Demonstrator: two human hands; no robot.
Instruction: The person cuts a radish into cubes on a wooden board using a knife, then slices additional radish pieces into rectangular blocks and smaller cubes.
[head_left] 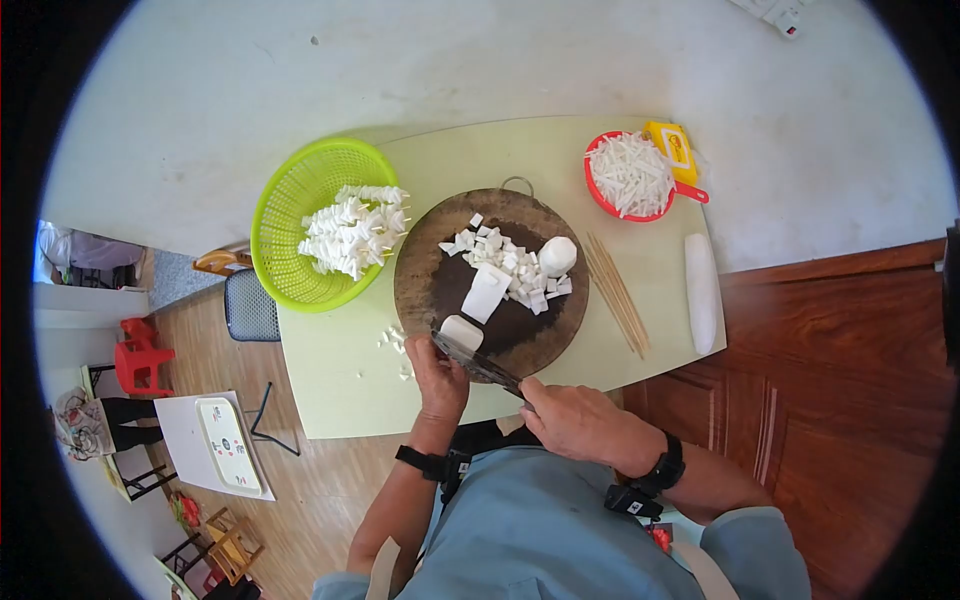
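My right hand grips the handle of a dark-bladed kitchen knife, whose blade slants across the near edge of the round wooden chopping board. My left hand is closed at the blade's far end; what its fingers pinch is hidden. Just beyond the blade lies a cut white radish piece. Farther in are a flat radish slab, a pile of radish cubes and a rounded radish chunk.
A green basket holds skewered white pieces. Right of the board lie bamboo skewers and a whole peeled radish. A red strainer of white shreds stands beside a yellow packet. Scraps lie left of the board.
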